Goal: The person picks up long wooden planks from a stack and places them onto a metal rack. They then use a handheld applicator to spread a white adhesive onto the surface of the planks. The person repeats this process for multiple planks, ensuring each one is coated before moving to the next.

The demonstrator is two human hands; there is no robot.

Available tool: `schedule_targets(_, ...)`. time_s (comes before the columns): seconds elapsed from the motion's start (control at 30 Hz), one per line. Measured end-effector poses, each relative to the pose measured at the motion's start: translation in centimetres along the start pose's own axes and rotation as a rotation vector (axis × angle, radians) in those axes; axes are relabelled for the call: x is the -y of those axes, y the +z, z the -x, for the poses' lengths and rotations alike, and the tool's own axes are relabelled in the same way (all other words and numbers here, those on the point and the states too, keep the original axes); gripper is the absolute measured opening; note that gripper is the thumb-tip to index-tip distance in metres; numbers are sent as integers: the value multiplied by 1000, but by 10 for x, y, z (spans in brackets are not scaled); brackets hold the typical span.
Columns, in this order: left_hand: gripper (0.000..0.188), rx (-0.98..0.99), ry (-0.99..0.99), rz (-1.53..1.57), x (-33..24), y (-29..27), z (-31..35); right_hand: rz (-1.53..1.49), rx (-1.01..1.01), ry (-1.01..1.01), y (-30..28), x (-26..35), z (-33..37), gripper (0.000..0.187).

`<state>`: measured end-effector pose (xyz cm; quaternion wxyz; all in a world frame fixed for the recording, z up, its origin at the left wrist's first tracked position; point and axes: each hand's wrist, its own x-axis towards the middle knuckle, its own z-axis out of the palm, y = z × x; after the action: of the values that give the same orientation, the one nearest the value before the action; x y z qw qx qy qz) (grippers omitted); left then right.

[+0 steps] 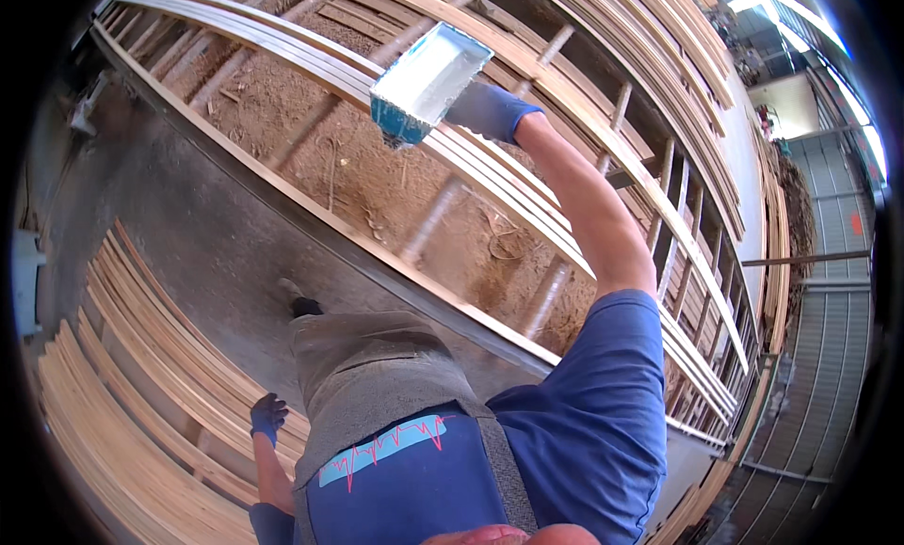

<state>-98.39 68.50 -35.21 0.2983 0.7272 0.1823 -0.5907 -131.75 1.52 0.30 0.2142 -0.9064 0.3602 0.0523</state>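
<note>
Before me the rack (435, 217), at my left boards (132, 441)
Strips (292, 54) lie across the rack; my right hand (490, 110) holds the tray (399, 121) over them, my left hand (268, 414) near the boards.

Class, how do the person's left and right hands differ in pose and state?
The right hand grips the blue container, while the left hand holds nothing that shows.

The right hand is out over the rack on an outstretched arm; the left hand is low at the left, by the pale boards.

Both hands wear bluish gloves.
</note>
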Motion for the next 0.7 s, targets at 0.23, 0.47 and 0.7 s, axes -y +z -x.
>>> schedule_targets(0.23, 37, 17, 213, -83, 156, 142, 90, -72, -62, -28, 47, -163, 268, 37)
schedule_targets(0.47, 34, 34, 294, -32, 307, 233, 153, -148, -23, 275, 61, -267, 602, 40)
schedule_targets(0.7, 31, 102, -17, 22, 599, 291, 170, -189, -19, 126, 85, -337, 722, 40)
